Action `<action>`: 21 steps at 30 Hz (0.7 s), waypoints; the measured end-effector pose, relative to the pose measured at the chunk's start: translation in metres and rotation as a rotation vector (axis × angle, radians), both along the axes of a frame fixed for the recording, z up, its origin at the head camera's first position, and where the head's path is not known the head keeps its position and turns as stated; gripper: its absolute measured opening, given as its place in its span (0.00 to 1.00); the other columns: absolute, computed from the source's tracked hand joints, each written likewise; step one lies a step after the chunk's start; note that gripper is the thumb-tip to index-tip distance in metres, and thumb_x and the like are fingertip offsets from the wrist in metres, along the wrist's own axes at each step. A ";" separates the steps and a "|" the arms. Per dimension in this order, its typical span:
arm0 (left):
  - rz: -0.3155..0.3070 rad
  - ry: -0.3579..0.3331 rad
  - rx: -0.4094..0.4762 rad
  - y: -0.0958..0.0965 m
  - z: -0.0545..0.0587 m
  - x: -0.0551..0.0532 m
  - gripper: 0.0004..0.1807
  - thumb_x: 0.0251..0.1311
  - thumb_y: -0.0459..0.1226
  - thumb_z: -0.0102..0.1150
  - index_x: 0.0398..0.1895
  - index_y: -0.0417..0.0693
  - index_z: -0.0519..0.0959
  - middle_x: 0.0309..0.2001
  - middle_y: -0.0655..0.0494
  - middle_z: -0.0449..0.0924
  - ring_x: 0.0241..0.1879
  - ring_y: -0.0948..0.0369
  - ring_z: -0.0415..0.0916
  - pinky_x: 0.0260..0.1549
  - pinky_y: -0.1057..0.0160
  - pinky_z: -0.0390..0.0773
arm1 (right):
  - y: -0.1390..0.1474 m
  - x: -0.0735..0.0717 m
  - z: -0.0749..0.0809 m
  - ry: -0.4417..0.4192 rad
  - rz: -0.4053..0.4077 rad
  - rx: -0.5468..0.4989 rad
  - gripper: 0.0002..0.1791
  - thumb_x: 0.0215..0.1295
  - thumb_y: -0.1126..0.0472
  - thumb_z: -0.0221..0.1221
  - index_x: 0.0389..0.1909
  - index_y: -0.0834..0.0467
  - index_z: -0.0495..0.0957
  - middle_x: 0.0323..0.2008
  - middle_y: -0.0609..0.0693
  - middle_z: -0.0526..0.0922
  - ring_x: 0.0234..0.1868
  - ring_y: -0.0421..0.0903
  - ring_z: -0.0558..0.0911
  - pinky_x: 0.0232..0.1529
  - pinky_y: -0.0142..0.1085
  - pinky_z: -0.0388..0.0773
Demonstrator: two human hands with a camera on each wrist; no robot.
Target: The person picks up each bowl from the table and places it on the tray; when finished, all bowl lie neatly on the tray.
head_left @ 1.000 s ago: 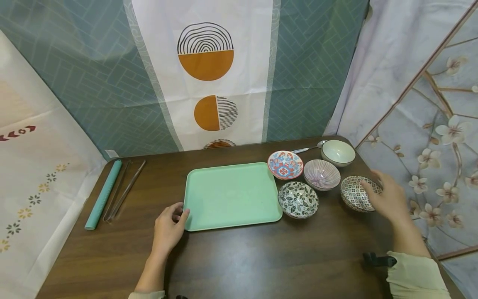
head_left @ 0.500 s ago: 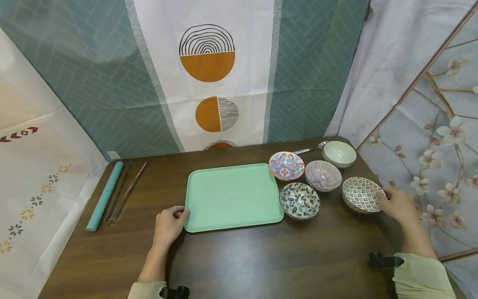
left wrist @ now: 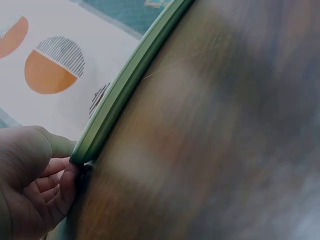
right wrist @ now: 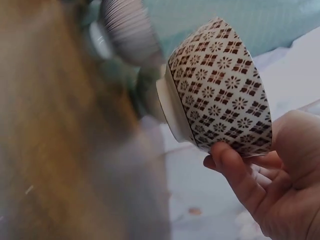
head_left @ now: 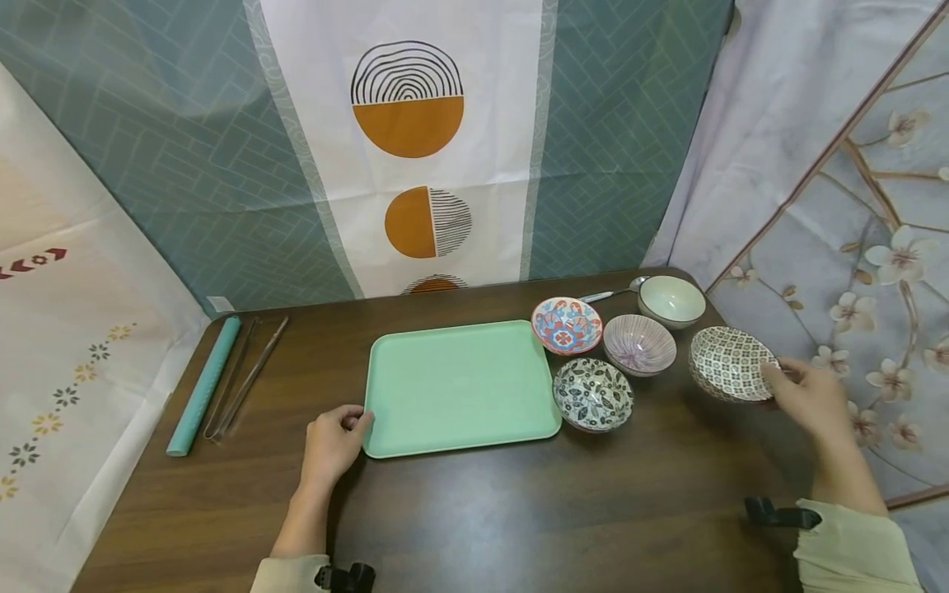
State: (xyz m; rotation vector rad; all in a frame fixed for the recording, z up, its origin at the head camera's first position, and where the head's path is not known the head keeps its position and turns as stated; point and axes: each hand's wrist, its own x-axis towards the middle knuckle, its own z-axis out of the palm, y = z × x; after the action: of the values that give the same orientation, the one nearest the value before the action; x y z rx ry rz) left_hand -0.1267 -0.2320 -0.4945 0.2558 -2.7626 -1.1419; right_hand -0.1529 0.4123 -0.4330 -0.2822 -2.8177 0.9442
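Observation:
My right hand (head_left: 815, 402) grips a bowl with a small brown lattice pattern (head_left: 730, 362) by its right side, thumb at the rim. In the right wrist view that patterned bowl (right wrist: 220, 95) is held up off the table, its foot ring showing. On the left, my left hand (head_left: 332, 445) pinches the near-left corner of a pale green rectangular tray (head_left: 460, 391). The left wrist view shows the thumb and curled fingers at the edge of the tray (left wrist: 120, 92). The tray lies flat on the table, with nothing on it.
Right of the tray stand a leaf-patterned bowl (head_left: 593, 395), a red-and-blue bowl (head_left: 567, 326), a purple-striped bowl (head_left: 639, 344) and a pale green bowl (head_left: 671, 301). A spoon (head_left: 612, 293) lies behind them. At the left are a teal roll (head_left: 203, 387) and metal tongs (head_left: 248, 383).
My right hand has taken hold of the lattice-patterned bowl by its right side and lifted it, slightly up and to the right. The left hand stays at the tray's corner.

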 end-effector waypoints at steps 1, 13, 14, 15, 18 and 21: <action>-0.002 -0.004 0.000 0.000 0.000 0.000 0.14 0.67 0.38 0.64 0.43 0.33 0.85 0.27 0.51 0.79 0.26 0.59 0.72 0.27 0.63 0.73 | -0.003 0.000 0.005 0.000 0.004 -0.012 0.31 0.77 0.52 0.50 0.60 0.79 0.71 0.32 0.69 0.86 0.22 0.34 0.79 0.25 0.24 0.68; -0.052 -0.058 0.034 -0.003 0.002 0.000 0.14 0.69 0.38 0.62 0.47 0.34 0.82 0.28 0.52 0.77 0.26 0.59 0.71 0.29 0.62 0.72 | -0.068 -0.014 0.036 0.080 0.112 -0.195 0.27 0.77 0.54 0.52 0.57 0.76 0.76 0.34 0.68 0.86 0.18 0.41 0.84 0.22 0.31 0.81; -0.054 -0.061 0.035 -0.003 0.002 0.001 0.14 0.69 0.38 0.62 0.48 0.34 0.82 0.28 0.52 0.77 0.26 0.59 0.71 0.29 0.63 0.72 | -0.075 -0.015 0.036 0.089 0.127 -0.203 0.25 0.77 0.55 0.53 0.56 0.76 0.77 0.34 0.67 0.86 0.18 0.42 0.84 0.22 0.32 0.80; -0.057 -0.063 0.038 -0.003 0.002 0.001 0.15 0.69 0.38 0.62 0.48 0.34 0.82 0.28 0.52 0.77 0.26 0.59 0.71 0.28 0.63 0.72 | -0.081 -0.017 0.036 0.098 0.140 -0.197 0.24 0.77 0.55 0.53 0.54 0.75 0.78 0.32 0.67 0.86 0.17 0.43 0.84 0.21 0.31 0.80; -0.062 -0.069 0.046 -0.004 0.001 0.002 0.15 0.69 0.38 0.62 0.49 0.33 0.81 0.29 0.52 0.76 0.26 0.59 0.70 0.28 0.64 0.71 | -0.100 -0.022 0.036 0.112 0.174 -0.172 0.23 0.76 0.55 0.54 0.53 0.74 0.80 0.27 0.62 0.87 0.15 0.44 0.82 0.20 0.30 0.76; -0.068 -0.073 0.052 -0.004 0.001 0.003 0.16 0.69 0.38 0.62 0.52 0.33 0.80 0.29 0.51 0.76 0.26 0.59 0.70 0.26 0.64 0.71 | -0.117 -0.029 0.037 0.122 0.208 -0.163 0.22 0.76 0.55 0.56 0.53 0.73 0.80 0.24 0.58 0.86 0.14 0.44 0.82 0.19 0.32 0.75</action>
State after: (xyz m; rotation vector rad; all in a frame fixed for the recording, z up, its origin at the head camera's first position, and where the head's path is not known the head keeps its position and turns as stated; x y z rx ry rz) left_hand -0.1236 -0.2360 -0.4933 0.2142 -2.8274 -1.2469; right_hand -0.1819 0.2956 -0.3963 0.0500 -2.7011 1.1924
